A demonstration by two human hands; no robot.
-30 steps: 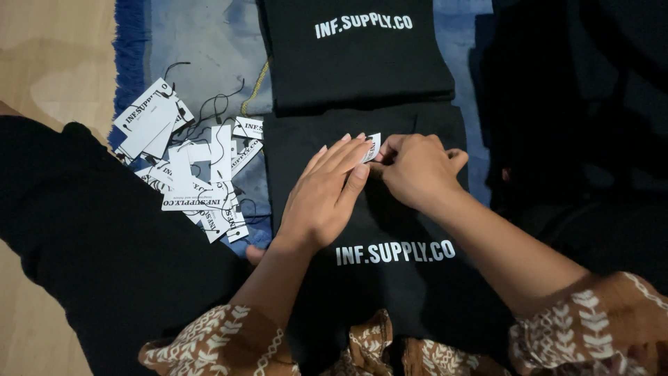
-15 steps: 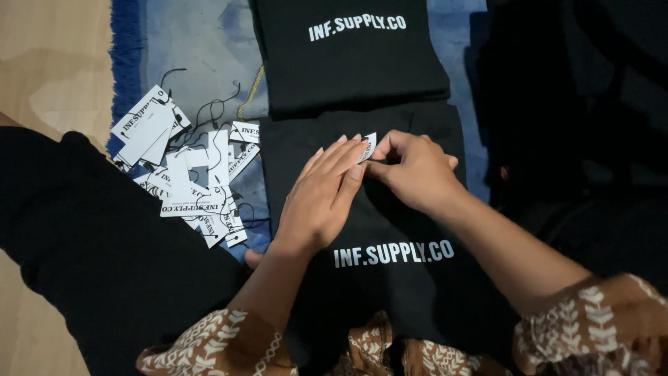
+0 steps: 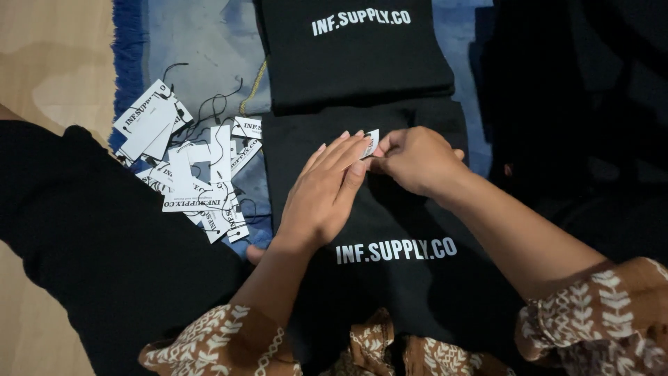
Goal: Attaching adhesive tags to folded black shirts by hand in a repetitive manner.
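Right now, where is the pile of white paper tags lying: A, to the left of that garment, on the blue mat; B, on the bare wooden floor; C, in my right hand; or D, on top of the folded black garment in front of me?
A: the pile of white paper tags lies left of the folded black garment, on the blue mat.

The folded garment is black with white lettering, like the second one above. Hang tags are white with black print and cords. Sleeves show brown-and-cream pattern; the rug is blue-grey.
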